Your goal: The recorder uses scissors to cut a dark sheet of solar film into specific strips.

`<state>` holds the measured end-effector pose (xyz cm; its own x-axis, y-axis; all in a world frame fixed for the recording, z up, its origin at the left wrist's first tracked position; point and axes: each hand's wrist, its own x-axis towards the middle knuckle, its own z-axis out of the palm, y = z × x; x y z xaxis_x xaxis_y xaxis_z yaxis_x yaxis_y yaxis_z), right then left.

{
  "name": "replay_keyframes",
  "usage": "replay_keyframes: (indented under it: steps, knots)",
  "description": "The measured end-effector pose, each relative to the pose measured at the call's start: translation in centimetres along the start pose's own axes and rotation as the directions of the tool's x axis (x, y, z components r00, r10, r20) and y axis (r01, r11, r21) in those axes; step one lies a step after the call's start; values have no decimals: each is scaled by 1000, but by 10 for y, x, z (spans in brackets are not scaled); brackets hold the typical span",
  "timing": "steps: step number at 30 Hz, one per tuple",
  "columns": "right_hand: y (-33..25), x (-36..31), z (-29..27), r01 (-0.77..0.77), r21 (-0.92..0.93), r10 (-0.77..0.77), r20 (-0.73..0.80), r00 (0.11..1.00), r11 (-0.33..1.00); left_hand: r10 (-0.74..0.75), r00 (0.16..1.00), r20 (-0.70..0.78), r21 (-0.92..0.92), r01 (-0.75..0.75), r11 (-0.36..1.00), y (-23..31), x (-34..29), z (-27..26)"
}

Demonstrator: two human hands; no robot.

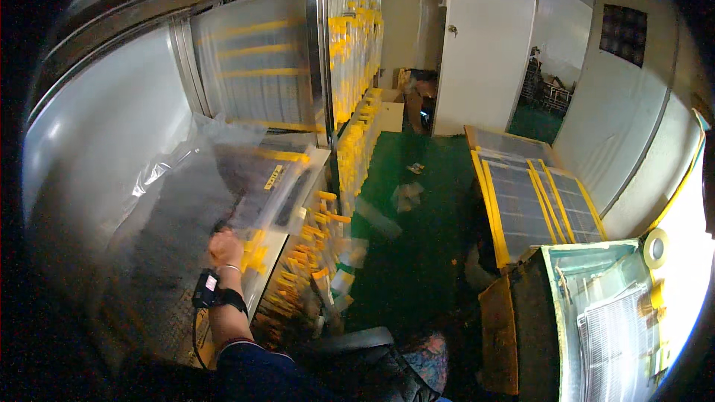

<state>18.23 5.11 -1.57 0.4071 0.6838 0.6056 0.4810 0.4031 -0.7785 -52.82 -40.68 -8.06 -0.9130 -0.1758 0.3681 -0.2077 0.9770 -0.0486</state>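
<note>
My left hand (pixel 226 249) is closed low over a work surface on the left, fingers curled together. A thin dark thing juts from the fingers, too blurred to name. Beneath and beyond the hand lies a dark, flat sheet (pixel 167 212) under clear plastic film (pixel 223 138), with yellow tape (pixel 279 155) along its far edge and a yellow label (pixel 273 176) near its right end. Strips of yellow tape also hang at the surface's edge beside the wrist. A black device (pixel 205 288) with a cable is strapped to that wrist. My right hand is out of view.
A rack (pixel 356 52) of yellow-edged clear packets rises behind the table. More yellow-tipped pieces (pixel 302 275) bristle below its edge. Yellow-taped panels (pixel 521 201) lie at right, near a lit box with a tape roll (pixel 655 249). Scraps (pixel 408 195) litter the green floor (pixel 395 253).
</note>
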Motion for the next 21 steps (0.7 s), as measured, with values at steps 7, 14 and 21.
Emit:
replay_keyframes:
  steps: [7,14,21]
  knots:
    - [-7,1,-8,-127,130,129,-8,992,983,31,987,155,-71,-20,997,55,-40,-102]
    - [4,2,-3,3,203,0,-10,1000,979,37,972,234,-70,-21,997,26,-26,-59]
    - [-1,-3,-6,-65,239,58,38,998,969,223,958,-183,112,-205,972,21,20,-40]
